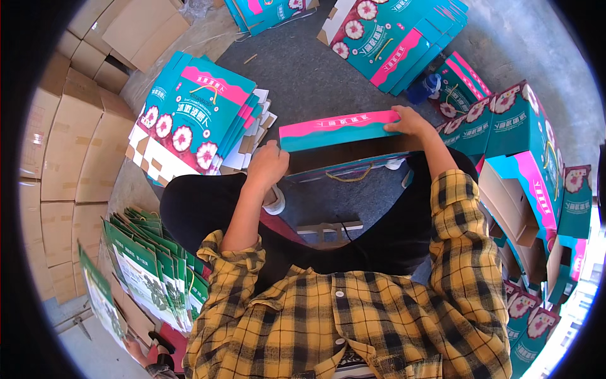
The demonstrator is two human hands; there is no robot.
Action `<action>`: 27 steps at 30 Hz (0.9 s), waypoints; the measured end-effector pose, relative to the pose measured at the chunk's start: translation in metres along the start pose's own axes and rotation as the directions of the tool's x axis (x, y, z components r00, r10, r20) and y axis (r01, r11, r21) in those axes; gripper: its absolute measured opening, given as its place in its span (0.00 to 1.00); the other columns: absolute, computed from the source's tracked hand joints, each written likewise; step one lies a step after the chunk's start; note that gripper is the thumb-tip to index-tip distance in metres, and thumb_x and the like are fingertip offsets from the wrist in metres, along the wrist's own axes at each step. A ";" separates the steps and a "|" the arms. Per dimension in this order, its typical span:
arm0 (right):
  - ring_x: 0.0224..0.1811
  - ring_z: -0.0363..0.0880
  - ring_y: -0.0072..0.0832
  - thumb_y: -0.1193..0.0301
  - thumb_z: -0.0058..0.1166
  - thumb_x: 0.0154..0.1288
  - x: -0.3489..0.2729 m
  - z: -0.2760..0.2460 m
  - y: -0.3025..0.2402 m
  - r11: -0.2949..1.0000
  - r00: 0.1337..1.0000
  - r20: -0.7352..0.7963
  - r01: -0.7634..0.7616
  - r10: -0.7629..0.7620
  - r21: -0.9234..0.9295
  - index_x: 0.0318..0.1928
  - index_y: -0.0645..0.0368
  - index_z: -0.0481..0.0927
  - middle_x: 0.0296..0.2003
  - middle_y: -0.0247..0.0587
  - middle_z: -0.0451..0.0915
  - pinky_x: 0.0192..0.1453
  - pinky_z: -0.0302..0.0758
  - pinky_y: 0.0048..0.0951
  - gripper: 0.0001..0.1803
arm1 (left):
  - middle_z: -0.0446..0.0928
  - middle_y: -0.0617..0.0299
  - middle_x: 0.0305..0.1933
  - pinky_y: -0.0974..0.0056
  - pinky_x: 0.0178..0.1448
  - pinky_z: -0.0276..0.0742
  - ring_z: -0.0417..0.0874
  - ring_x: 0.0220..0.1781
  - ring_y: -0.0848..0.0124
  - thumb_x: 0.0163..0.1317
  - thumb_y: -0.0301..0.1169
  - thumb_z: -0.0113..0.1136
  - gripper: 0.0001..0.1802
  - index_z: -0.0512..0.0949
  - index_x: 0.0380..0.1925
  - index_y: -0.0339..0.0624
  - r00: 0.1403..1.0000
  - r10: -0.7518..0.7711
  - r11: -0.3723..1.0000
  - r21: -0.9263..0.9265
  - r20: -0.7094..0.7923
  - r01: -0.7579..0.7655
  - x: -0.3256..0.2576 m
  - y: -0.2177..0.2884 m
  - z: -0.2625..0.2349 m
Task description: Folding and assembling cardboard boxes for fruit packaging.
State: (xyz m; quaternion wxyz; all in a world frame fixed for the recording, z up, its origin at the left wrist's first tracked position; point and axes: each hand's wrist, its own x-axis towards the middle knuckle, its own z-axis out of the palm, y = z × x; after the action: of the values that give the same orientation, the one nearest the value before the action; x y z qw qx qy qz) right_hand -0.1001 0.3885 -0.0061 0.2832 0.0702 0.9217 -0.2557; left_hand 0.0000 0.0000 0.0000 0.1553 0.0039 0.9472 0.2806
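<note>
Underfoot lies a grey, rough concrete floor [303, 76], dusty and scattered with packaging. Along the person's left stands a wall of plain brown corrugated cardboard cartons [69, 139], stacked in rows. On the right rises a heap of assembled teal and pink printed gift boxes [524, 139] with flower pictures, some gaping to show raw brown insides. Ahead on the left sits a stack of flat teal and pink printed box blanks [189, 117], fanned slightly, and a second such stack [398, 38] lies further ahead. By the left knee leans a row of green and white printed paper bags [148, 268]. Straight ahead, above the lap, is the half-folded teal carton with a pink top edge [338, 129]; its long axis runs left to right, tilting slightly up toward the right, its open brown interior facing the person. The right hand [410, 121] grips its far right end, fingers curled over the pink edge. The left hand [268, 165] is closed on its left end, thumb up.
</note>
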 end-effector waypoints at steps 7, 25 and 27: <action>0.64 0.66 0.43 0.56 0.70 0.47 -0.008 0.015 -0.017 0.689 0.922 -0.048 0.252 -0.385 -0.679 0.67 0.50 0.63 0.63 0.43 0.66 0.62 0.70 0.43 0.46 | 0.75 0.33 0.48 0.47 0.57 0.69 0.76 0.53 0.43 0.64 0.42 0.41 0.27 0.70 0.50 0.27 0.999 0.050 0.999 0.004 0.003 -0.050 0.001 0.014 0.004; 0.54 0.72 0.42 0.62 0.76 0.37 -0.004 0.039 -0.027 0.580 0.874 -0.084 0.243 -0.479 -0.778 0.53 0.59 0.68 0.49 0.44 0.74 0.53 0.77 0.38 0.42 | 0.75 0.34 0.52 0.53 0.56 0.74 0.78 0.54 0.46 0.54 0.52 0.64 0.53 0.50 0.65 0.24 0.997 0.019 1.000 -0.024 0.078 -0.018 0.030 -0.008 0.040; 0.54 0.72 0.42 0.62 0.76 0.37 -0.004 0.039 -0.027 0.579 0.874 -0.080 0.247 -0.479 -0.777 0.53 0.59 0.69 0.49 0.44 0.74 0.53 0.77 0.38 0.41 | 0.75 0.35 0.51 0.53 0.54 0.75 0.79 0.52 0.45 0.52 0.51 0.66 0.55 0.48 0.65 0.23 0.996 -0.003 1.000 0.005 0.092 0.002 0.031 -0.005 0.041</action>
State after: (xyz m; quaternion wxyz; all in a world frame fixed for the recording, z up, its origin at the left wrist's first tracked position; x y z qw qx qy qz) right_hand -0.0849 0.3452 -0.0202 0.0933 -0.2089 0.9678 0.1048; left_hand -0.0169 0.0203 -0.0446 0.1993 0.0160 0.9396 0.2777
